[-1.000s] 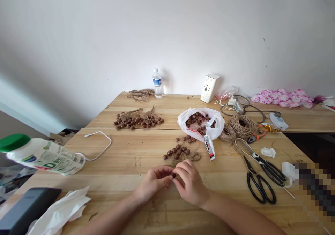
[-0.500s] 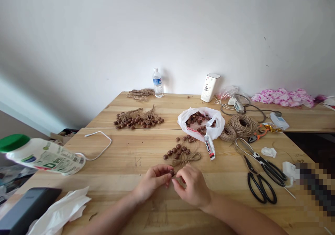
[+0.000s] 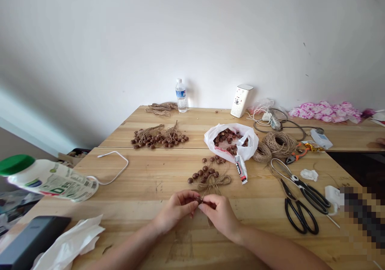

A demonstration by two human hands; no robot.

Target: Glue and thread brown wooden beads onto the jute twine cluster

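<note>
My left hand point(image 3: 176, 209) pinches a brown, round nut point(image 3: 199, 200) between thumb and fingertips. Against the nut's right side, my right hand point(image 3: 221, 216) has thumb and index finger pressed together on a thin strand of jute twine point(image 3: 214, 189); the exact contact is partly hidden by the fingers. Just beyond both hands lies a looped jute cord point(image 3: 224, 179), beside a loose cluster of brown nuts point(image 3: 203, 173). A glue tube point(image 3: 240, 169) leans on a white plastic bag point(image 3: 252, 143) that holds more nuts.
Bunches of nuts on twine point(image 3: 159, 139) lie at the back left, near a water bottle point(image 3: 181, 95). To the right are twine rolls point(image 3: 278, 143), scissors point(image 3: 300, 216) and pliers point(image 3: 296, 154). A green-capped white bottle point(image 3: 57, 179) stands left, a white cable point(image 3: 120, 169) beside it.
My right hand has turned and its fingers have closed in against the nut. The nut has shifted slightly right and stays in my left hand. At the far right edge a fingertip-like shape has appeared.
</note>
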